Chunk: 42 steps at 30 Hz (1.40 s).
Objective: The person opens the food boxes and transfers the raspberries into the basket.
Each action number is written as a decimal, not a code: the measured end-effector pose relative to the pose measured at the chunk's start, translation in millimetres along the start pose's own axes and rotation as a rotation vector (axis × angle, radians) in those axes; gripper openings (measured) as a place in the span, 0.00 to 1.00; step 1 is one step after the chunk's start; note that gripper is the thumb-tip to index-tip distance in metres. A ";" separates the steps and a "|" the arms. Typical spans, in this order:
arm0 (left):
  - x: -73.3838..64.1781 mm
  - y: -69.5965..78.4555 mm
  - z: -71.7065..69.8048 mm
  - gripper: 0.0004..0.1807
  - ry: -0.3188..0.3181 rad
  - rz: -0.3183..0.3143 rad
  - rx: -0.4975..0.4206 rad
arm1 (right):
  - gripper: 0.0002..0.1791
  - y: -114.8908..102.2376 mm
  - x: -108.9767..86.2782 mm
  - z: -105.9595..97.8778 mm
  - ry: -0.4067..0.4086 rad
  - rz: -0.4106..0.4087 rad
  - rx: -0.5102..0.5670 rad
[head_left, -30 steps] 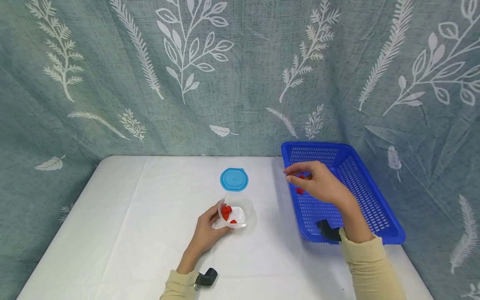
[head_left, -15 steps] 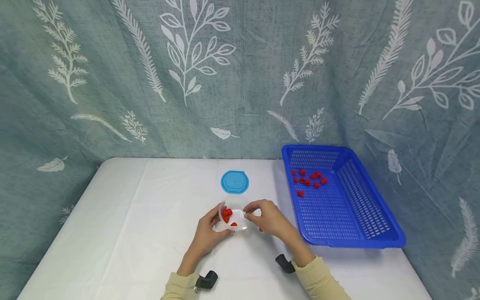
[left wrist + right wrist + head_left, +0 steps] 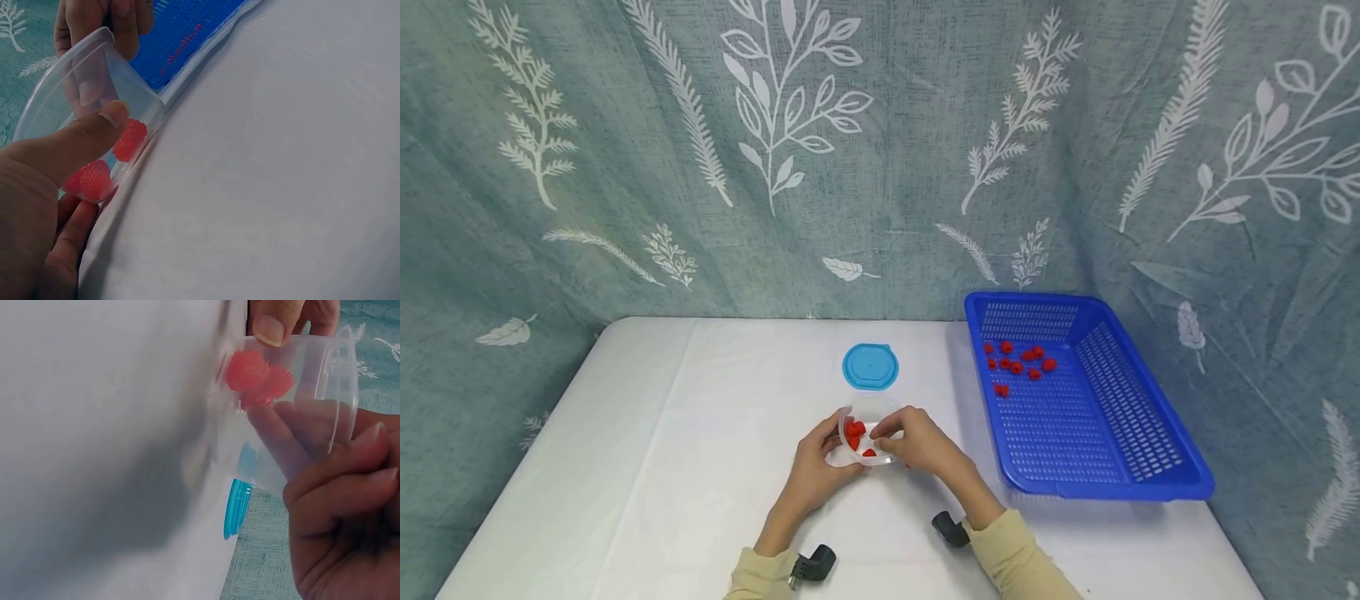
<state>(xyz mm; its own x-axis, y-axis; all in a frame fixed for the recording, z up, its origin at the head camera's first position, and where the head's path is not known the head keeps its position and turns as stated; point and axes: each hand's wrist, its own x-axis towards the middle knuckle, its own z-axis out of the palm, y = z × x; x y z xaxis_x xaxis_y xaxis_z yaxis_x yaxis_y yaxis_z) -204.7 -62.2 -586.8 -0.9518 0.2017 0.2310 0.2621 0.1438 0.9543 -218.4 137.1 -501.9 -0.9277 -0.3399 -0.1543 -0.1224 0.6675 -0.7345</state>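
Observation:
My left hand (image 3: 822,460) grips a clear plastic cup (image 3: 842,454) by its side, and the cup stands tilted. Several red raspberries (image 3: 247,370) lie inside it, bunched toward the left hand's side, with one raspberry (image 3: 130,140) apart near my left thumb. My right hand (image 3: 921,446) reaches over the rim with thumb and finger inside the cup. Through the wall in the right wrist view, their tips come close to the raspberries; whether they pinch one is hidden. The right hand's other fingers (image 3: 350,506) are curled outside the cup.
A blue perforated basket (image 3: 1075,450) stands at the right of the white table (image 3: 700,500). More raspberries (image 3: 1033,374) are scattered in its back left part. A round blue lid (image 3: 870,367) lies just behind the cup. A green patterned curtain (image 3: 887,167) hangs behind the table.
My right hand has moved left from above the basket to the cup and down inside its rim. My left hand and the cup have stayed almost in place.

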 end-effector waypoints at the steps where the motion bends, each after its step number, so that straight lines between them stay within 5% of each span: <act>1: 0.2 -0.6 -0.2 0.47 -0.003 0.008 0.001 | 0.07 -0.9 0.9 0.4 -0.005 -0.001 -0.016; 15: 0.4 -0.9 -3.1 0.48 -0.034 0.109 0.072 | 0.05 -18.4 6.5 7.8 -0.057 0.032 -0.169; 29: 0.5 3.2 -4.2 0.48 -0.058 0.046 0.028 | 0.07 -14.2 11.5 5.0 -0.094 0.067 -0.043; 36: -0.1 0.9 -3.4 0.46 -0.049 0.088 0.005 | 0.05 -13.5 9.1 1.4 -0.148 0.009 -0.081; 42: 0.2 1.9 -3.0 0.47 -0.037 0.085 -0.016 | 0.04 -9.4 6.6 2.4 -0.114 -0.047 -0.101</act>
<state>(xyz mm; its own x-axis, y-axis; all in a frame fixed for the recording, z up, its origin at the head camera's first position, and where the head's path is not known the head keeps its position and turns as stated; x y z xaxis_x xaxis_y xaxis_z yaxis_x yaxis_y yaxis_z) -204.9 -64.8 -584.4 -0.9198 0.2478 0.3041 0.3385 0.1095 0.9346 -222.6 127.0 -497.6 -0.8750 -0.4411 -0.1997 -0.2043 0.7103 -0.6736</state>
